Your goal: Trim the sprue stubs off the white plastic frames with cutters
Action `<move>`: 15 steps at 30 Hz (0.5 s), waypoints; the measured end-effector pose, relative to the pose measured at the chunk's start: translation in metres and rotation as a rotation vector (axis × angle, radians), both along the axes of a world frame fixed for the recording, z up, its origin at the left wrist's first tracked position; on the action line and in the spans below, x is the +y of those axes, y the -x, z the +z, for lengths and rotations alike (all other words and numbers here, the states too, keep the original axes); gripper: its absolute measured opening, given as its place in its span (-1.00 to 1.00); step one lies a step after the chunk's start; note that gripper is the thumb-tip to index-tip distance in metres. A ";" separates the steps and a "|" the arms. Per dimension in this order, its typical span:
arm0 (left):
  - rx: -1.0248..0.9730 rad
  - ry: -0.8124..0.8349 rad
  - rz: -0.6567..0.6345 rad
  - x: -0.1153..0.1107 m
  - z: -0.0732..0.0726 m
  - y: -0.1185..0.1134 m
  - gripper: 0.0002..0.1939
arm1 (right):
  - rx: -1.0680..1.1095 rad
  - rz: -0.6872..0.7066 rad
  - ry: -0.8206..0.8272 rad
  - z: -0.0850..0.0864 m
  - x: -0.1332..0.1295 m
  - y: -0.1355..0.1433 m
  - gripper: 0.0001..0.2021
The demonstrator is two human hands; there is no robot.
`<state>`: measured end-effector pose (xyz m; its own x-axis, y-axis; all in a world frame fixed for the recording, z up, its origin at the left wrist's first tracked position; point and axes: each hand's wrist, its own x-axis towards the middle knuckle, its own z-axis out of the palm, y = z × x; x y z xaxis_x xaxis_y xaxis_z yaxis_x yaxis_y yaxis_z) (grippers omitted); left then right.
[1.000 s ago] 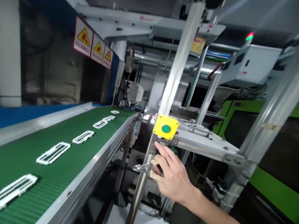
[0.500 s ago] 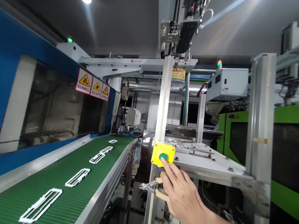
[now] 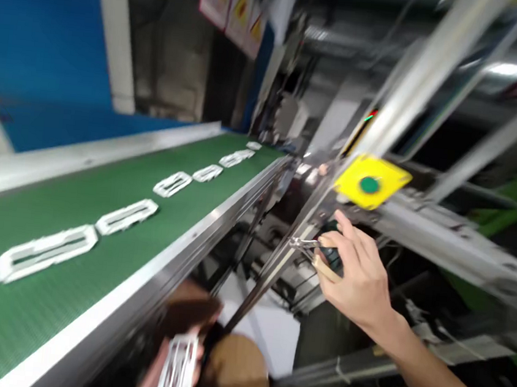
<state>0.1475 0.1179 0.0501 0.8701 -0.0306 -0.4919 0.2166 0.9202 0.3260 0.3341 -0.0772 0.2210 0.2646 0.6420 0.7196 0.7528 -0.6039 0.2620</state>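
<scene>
My right hand (image 3: 362,281) is closed around a pair of nippers (image 3: 328,270) with cream handles, their metal jaws pointing left. It sits just below a yellow button box (image 3: 352,182) with a green push button (image 3: 369,185); the fingertips are apart from the box. At the bottom edge my left hand (image 3: 150,380), blurred and partly cut off, grips white plastic frames (image 3: 178,367); how many cannot be told. Similar white frames (image 3: 127,216) lie in a line along the green conveyor belt (image 3: 141,255), left of both hands.
The conveyor's metal side rail (image 3: 178,250) runs between the belt and my hands. A metal post (image 3: 417,87) carries the button box. A round brown stool top (image 3: 236,373) is below. A blue machine (image 3: 48,42) stands beyond the belt.
My right index finger has come off the green button, and the hand is now below the box. The view has tilted and turned downward, bringing my left hand with white frames into sight.
</scene>
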 end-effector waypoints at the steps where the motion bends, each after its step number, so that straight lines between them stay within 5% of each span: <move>1: 0.026 0.027 0.076 -0.003 -0.005 0.013 -0.62 | 0.135 0.083 0.017 -0.015 0.005 0.005 -0.71; 4: -0.070 0.022 0.234 -0.008 -0.014 0.035 -0.62 | 0.590 0.231 0.231 -0.063 0.022 0.028 -0.73; 7: -0.250 -0.039 0.261 -0.010 -0.013 0.044 -0.59 | 0.895 0.324 0.450 -0.096 0.038 0.051 -0.72; 15: -0.208 -0.153 0.244 -0.018 -0.010 0.057 -0.60 | 1.000 0.466 0.598 -0.109 0.060 0.057 -0.76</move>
